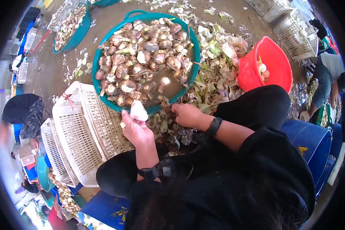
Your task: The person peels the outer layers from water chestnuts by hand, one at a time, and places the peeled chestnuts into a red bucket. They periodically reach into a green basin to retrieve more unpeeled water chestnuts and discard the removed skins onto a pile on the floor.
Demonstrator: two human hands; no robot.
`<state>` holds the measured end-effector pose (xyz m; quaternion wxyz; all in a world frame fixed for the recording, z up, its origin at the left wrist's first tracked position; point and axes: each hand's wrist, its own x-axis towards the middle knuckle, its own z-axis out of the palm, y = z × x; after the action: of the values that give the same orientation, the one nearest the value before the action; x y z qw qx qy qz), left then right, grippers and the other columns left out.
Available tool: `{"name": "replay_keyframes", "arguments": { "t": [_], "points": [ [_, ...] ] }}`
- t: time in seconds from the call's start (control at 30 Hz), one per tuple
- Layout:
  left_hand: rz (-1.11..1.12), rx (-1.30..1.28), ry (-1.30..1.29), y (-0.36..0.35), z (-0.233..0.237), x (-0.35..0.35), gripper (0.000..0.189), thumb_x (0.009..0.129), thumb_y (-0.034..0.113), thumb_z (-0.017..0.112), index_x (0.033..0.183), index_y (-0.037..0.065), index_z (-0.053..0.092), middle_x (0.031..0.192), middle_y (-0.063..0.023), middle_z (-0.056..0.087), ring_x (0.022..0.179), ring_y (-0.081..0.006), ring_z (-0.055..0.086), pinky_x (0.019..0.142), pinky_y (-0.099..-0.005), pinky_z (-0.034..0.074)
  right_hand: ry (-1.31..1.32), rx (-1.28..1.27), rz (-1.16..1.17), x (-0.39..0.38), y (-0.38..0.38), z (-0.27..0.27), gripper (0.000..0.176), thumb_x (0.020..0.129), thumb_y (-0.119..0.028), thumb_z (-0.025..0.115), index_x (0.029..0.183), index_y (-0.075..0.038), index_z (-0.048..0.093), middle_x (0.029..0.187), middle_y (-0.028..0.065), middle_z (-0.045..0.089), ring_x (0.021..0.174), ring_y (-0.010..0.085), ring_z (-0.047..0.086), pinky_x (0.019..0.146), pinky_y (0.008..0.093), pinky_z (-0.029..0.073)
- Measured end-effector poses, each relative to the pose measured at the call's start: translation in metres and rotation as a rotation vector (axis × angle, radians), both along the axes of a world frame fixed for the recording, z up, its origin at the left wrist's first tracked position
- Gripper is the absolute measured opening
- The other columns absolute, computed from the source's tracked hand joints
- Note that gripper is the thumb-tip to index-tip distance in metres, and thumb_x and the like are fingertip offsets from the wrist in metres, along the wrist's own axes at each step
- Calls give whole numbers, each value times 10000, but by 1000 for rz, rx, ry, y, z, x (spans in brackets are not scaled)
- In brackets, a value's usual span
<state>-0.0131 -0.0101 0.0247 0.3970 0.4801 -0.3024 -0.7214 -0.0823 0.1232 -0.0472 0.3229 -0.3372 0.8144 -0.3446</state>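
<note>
My left hand point(137, 129) is closed around a peeled white bulb point(138, 111), held upright just over the near rim of a green tub point(197, 50). A pale cut stub shows beside the thumb. Close by on the right, my right hand point(188, 115) is closed with its fingertips at a tuft of brown roots point(167, 108); whether it also grips a tool is hidden. Unpeeled bulbs point(136, 69) with brown-purple skins and short stems fill the tub, partly in murky water.
A red basin point(253, 63) holding a few peeled bulbs stands at the right. Peeled skins point(218, 57) cover the floor between. White plastic crates point(78, 134) lean at my left. Blue barrels point(304, 136) stand to the right. Another person point(23, 115) works at the left, one more at the right.
</note>
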Motion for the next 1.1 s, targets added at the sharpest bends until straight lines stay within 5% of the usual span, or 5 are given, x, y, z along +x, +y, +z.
{"name": "replay_keyframes", "arguments": {
  "t": [0.13, 0.53, 0.8, 0.87, 1.1],
  "points": [
    [-209, 222, 103, -16, -26, 22, 202, 854, 236, 512, 924, 47, 528, 747, -38, 572, 644, -142, 557, 522, -264, 465, -203, -510, -182, -5, -23, 59, 192, 776, -208, 581, 785, -17, 559, 713, 166, 588, 660, 341, 587, 595, 388, 467],
    [31, 1, 331, -68, -19, 51, 370, 866, 404, 486, 704, 71, 471, 593, -37, 488, 537, -127, 471, 547, -280, 443, 982, 244, 442, -72, -78, -35, 217, 728, -151, 560, 936, -127, 620, 960, 19, 583, 947, 212, 520, 801, 319, 404],
    [-506, 49, -253, 1, -42, -12, 461, 896, 490, 381, 1178, 127, 416, 822, -33, 501, 628, -124, 501, 522, -233, 411, -703, -632, -419, -29, -86, 9, 344, 745, 6, 624, 1070, -26, 516, 820, 80, 603, 743, 136, 584, 681, 275, 480],
    [-565, -51, -312, -9, -49, -6, 424, 910, 438, 399, 1090, 63, 481, 814, -28, 541, 595, -94, 481, 548, -234, 401, 319, -668, -1, -28, -72, 18, 277, 759, -40, 585, 1030, -15, 535, 820, 137, 598, 730, 211, 610, 657, 290, 494],
    [-737, -339, -468, -7, -37, -4, 295, 873, 264, 520, 797, -17, 567, 629, 16, 496, 579, -52, 422, 515, -215, 344, 547, 55, 498, -24, -35, 61, 164, 764, -151, 522, 689, -41, 618, 670, 129, 620, 638, 310, 621, 607, 376, 510]
  ]
}}
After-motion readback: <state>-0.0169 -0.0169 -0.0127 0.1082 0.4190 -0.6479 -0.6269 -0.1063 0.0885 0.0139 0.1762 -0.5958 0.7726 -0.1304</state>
